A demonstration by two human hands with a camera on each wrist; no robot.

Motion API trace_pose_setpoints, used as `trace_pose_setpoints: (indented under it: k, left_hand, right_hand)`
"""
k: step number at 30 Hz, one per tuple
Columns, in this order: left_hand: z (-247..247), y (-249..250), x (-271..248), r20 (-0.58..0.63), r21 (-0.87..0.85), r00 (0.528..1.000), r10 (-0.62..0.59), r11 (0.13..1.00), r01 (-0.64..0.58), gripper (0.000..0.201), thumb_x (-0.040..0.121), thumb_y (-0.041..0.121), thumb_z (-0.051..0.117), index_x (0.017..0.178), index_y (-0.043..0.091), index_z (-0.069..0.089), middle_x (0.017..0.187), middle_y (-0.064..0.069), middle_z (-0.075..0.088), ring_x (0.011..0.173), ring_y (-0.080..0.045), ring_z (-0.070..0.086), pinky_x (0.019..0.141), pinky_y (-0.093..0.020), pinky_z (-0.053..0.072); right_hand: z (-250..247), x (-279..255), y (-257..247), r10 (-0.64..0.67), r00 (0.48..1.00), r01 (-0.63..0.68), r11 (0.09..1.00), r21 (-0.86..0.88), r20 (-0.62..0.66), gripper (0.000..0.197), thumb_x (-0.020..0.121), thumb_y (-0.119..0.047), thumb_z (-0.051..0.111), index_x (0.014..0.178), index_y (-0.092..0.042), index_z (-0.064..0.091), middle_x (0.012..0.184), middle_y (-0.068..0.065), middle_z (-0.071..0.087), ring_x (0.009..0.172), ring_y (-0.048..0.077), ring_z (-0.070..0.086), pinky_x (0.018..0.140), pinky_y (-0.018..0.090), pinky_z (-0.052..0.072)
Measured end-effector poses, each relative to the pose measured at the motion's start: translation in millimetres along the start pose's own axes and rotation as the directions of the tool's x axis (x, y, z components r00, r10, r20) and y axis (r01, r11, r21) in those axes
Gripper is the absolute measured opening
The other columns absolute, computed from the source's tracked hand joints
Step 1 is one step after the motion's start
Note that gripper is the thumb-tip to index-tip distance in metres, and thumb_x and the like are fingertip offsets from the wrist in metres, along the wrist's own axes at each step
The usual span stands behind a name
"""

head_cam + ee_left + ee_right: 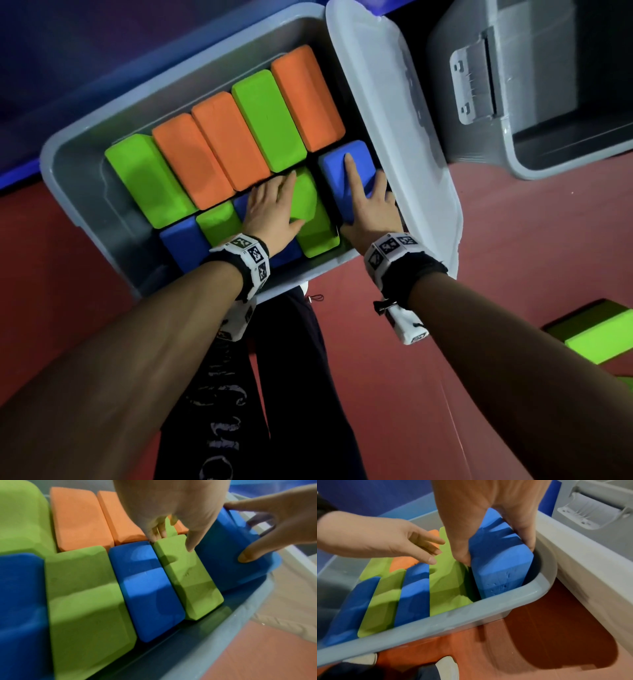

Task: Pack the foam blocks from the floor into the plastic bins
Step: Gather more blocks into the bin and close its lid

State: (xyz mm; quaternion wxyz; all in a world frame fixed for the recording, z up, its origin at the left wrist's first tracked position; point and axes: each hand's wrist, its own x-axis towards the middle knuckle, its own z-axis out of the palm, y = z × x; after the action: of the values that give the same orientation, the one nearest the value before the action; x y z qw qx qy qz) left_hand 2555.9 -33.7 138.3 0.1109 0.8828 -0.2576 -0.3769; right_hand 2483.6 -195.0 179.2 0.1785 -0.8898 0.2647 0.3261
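A grey plastic bin [73, 192] holds upright foam blocks in two rows: orange [310, 99] and green ones behind, blue and green ones in front. My right hand [363, 185] grips a blue block [337, 171] [501, 568] at the front row's right end, thumb on its left face and fingers between it and the bin wall [544, 566]. That block stands higher than its neighbours. My left hand [281, 202] rests with straight fingers on the green block [308, 198] [188, 577] beside it, holding nothing.
The bin's white lid [394, 137] leans along its right side. A second grey bin [548, 147] stands at the upper right. A loose green block [596, 335] lies on the red floor [479, 240] to the right. My legs are just under the bin's near rim.
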Motion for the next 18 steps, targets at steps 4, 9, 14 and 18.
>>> trace_pose_setpoints:
  k: [4,9,14,18]
  left_hand:
    - [-6,2,4,0.010,-0.064,0.997,-0.081,0.995,0.082,0.076,0.091,0.030,0.060,0.151,0.012,0.018,0.151,-0.010,0.031,0.138,-0.030,0.025,0.115,-0.042,0.025]
    - [6,-5,12,-0.074,-0.065,0.994,-0.077,0.995,0.072,0.063,0.090,0.023,0.060,0.147,0.017,0.034,0.144,-0.003,0.044,0.129,-0.028,0.033,0.110,-0.038,0.026]
    - [12,-15,18,-0.100,-0.010,0.995,0.001,1.000,-0.002,0.072,0.085,0.029,0.067,0.148,0.023,0.032,0.145,0.000,0.042,0.129,-0.025,0.034,0.109,-0.039,0.026]
    - [17,-11,14,-0.030,0.187,0.998,0.050,0.981,-0.044,0.103,0.076,0.047,0.072,0.153,0.020,0.009,0.151,-0.002,0.027,0.135,-0.024,0.029,0.112,-0.038,0.019]
  right_hand:
    - [-7,-2,1,-0.013,0.999,0.010,0.998,0.066,0.039,0.105,0.072,-0.010,0.061,0.149,-0.040,-0.004,0.137,0.016,0.023,0.099,0.038,0.046,0.087,0.044,0.047]
    - [5,-2,-3,0.011,1.000,-0.010,1.000,-0.028,0.016,0.102,0.076,-0.012,0.059,0.149,-0.038,-0.007,0.142,0.018,0.021,0.099,0.036,0.046,0.087,0.043,0.045]
    - [15,3,-5,0.021,0.999,-0.020,0.999,-0.037,0.032,0.098,0.081,-0.016,0.057,0.148,-0.038,-0.011,0.149,0.022,0.013,0.114,0.041,0.040,0.090,0.047,0.039]
    - [10,8,7,-0.027,0.997,0.026,1.000,0.011,0.076,0.105,0.076,-0.021,0.063,0.147,-0.039,-0.012,0.146,0.019,0.014,0.118,0.044,0.041,0.095,0.050,0.044]
